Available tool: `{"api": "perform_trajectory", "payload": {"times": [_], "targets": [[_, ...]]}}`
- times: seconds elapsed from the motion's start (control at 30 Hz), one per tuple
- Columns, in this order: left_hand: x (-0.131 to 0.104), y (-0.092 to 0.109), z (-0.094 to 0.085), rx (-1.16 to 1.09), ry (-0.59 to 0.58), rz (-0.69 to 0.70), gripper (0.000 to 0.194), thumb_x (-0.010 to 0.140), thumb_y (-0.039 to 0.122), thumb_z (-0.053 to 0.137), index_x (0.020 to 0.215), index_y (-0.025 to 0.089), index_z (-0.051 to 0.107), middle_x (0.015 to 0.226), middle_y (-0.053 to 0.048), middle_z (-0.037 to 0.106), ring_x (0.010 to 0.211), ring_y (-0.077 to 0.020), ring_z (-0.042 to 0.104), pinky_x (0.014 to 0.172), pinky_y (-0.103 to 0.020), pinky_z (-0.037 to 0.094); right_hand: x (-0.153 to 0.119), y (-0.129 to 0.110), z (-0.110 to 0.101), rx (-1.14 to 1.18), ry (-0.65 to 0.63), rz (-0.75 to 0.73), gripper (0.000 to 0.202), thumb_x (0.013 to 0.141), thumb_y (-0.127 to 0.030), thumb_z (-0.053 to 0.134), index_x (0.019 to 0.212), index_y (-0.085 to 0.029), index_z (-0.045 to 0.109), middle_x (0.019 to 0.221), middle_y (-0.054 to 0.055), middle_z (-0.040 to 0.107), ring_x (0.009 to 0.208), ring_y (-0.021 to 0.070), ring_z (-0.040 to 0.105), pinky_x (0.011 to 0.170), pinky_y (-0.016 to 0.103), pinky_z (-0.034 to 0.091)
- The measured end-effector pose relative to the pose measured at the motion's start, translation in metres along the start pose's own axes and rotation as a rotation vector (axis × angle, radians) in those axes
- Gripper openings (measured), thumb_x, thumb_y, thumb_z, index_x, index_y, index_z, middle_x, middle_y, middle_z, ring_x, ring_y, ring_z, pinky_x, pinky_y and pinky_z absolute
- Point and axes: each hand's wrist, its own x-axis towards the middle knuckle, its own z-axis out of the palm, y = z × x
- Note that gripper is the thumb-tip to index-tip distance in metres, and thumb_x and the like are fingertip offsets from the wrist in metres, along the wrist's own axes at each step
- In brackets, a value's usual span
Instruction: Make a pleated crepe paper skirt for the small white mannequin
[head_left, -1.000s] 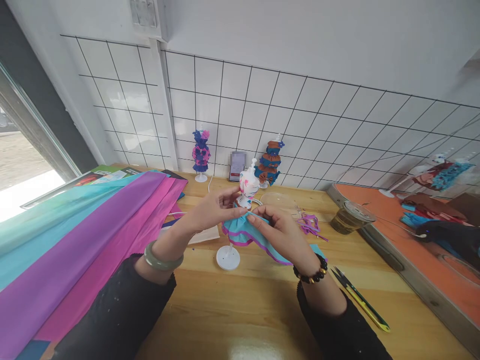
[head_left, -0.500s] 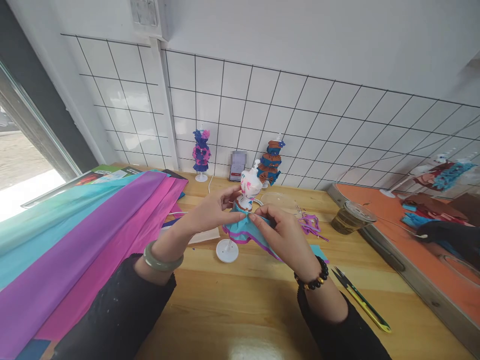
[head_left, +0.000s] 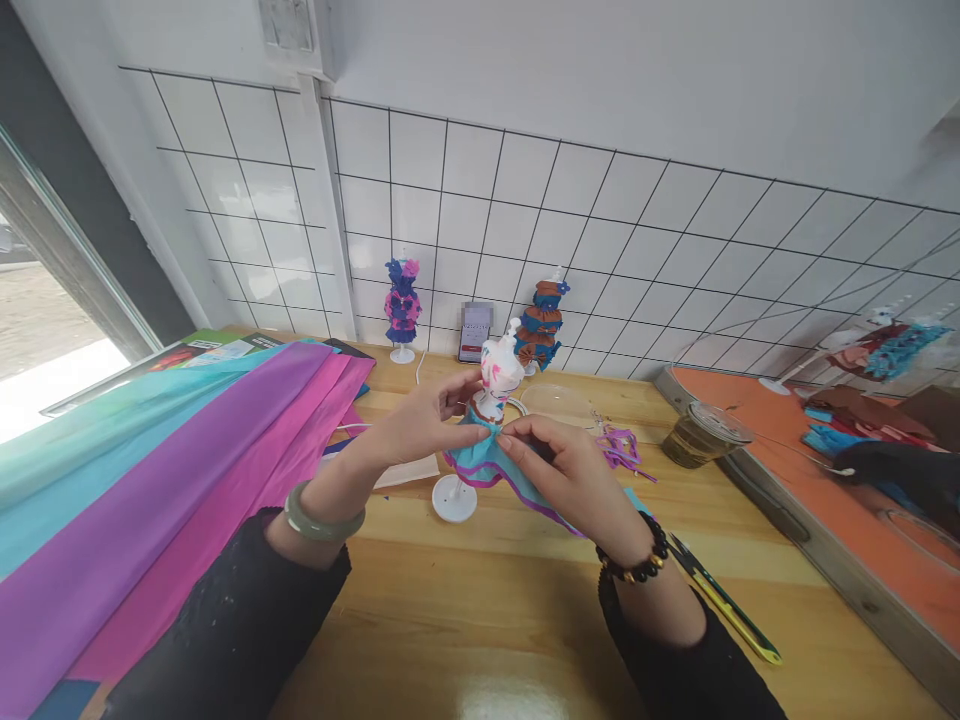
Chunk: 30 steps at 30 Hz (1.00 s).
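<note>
Small white plastic dress form (head_left: 501, 366), smooth, marked in pink and blue, tilted slightly over the wooden surface (head_left: 420, 600); glossy, with visible grain. Its round, flat white base (head_left: 454, 499) shows below the skirt. At the waist, turquoise cloth with purple edging (head_left: 480, 458): matt, thin, bunched into soft gathers, hem rippling, the loose length running under the right palm.

Left grip (head_left: 409, 425): closed about the waist, fingers curled behind, thumb laid flat on the gathered cloth. Smooth pale-green bangle (head_left: 322, 520) at that wrist. Right grip (head_left: 574, 470): thumb and forefinger pinching the cloth's upper edge, near the left thumb. Round black beads with gold ones (head_left: 636, 562) at the wrist.

Left side: long folded lengths of turquoise, purple and pink fabric (head_left: 187, 470), faint sheen, overlapping. Right side: tangled purple ribbon (head_left: 619, 448); lidded clear cup of brownish liquid (head_left: 703, 436); slim yellow-handled snips with dark blades (head_left: 727, 600). By the tiled wall: upright phone (head_left: 476, 332) between two ruffled miniature dresses, one navy-pink (head_left: 403, 310), one brown-blue (head_left: 540, 328).
</note>
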Motion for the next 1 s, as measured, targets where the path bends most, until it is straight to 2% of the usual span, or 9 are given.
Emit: {"api": "perform_trajectory", "payload": {"times": [0.13, 0.37, 0.53, 0.7, 0.87, 1.0], "targets": [[-0.0004, 0.0003, 0.0012, 0.030, 0.035, -0.019, 0.055, 0.073, 0.021, 0.069, 0.126, 0.019, 0.053, 0.117, -0.009, 0.058, 0.107, -0.0214, 0.054, 0.096, -0.037, 0.042, 0.0002, -0.0003, 0.0003, 0.057, -0.039, 0.002, 0.019, 0.089, -0.032, 0.051, 0.086, -0.021, 0.065, 0.079, 0.002, 0.067, 0.071, 0.0158, 0.058, 0.065, 0.028, 0.044], [-0.0011, -0.0016, 0.0003, 0.023, 0.038, 0.021, 0.052, 0.074, 0.019, 0.068, 0.124, 0.018, 0.053, 0.117, -0.010, 0.057, 0.105, -0.0202, 0.054, 0.095, -0.036, 0.042, 0.0025, 0.0050, 0.0022, 0.255, -0.087, 0.148, 0.025, 0.086, -0.042, 0.053, 0.080, -0.019, 0.060, 0.070, 0.000, 0.057, 0.063, 0.0126, 0.050, 0.056, 0.025, 0.040], [0.0000, -0.0009, -0.0019, 0.063, 0.064, 0.009, 0.049, 0.073, 0.020, 0.068, 0.121, 0.017, 0.056, 0.110, -0.009, 0.059, 0.100, -0.0195, 0.055, 0.092, -0.035, 0.043, 0.0019, 0.0066, 0.0030, 0.157, -0.041, 0.232, 0.026, 0.081, -0.044, 0.060, 0.081, -0.019, 0.063, 0.068, -0.001, 0.056, 0.059, 0.0115, 0.046, 0.052, 0.024, 0.037], [0.0007, 0.0025, -0.0011, 0.070, 0.037, 0.020, 0.049, 0.074, 0.017, 0.066, 0.121, 0.016, 0.055, 0.106, -0.008, 0.059, 0.095, -0.0180, 0.055, 0.086, -0.032, 0.044, 0.0010, 0.0029, 0.0020, 0.079, -0.119, 0.169, 0.030, 0.085, -0.043, 0.054, 0.078, -0.017, 0.067, 0.062, -0.001, 0.052, 0.058, 0.0112, 0.043, 0.051, 0.023, 0.034], [0.0000, 0.0033, -0.0002, 0.052, 0.021, 0.039, 0.045, 0.075, 0.017, 0.066, 0.119, 0.017, 0.056, 0.105, -0.008, 0.059, 0.094, -0.0179, 0.055, 0.085, -0.032, 0.045, 0.0009, 0.0039, 0.0007, 0.118, -0.177, 0.157, 0.036, 0.087, -0.046, 0.051, 0.075, -0.016, 0.067, 0.060, -0.002, 0.048, 0.057, 0.0099, 0.040, 0.050, 0.022, 0.031], [0.0004, 0.0007, -0.0014, 0.028, 0.020, 0.055, 0.046, 0.075, 0.018, 0.066, 0.119, 0.016, 0.056, 0.106, -0.008, 0.059, 0.097, -0.0187, 0.055, 0.087, -0.032, 0.045, 0.0027, 0.0072, 0.0013, 0.129, -0.136, 0.159, 0.035, 0.087, -0.047, 0.050, 0.077, -0.016, 0.063, 0.064, -0.001, 0.052, 0.058, 0.0104, 0.044, 0.052, 0.022, 0.034]]}}
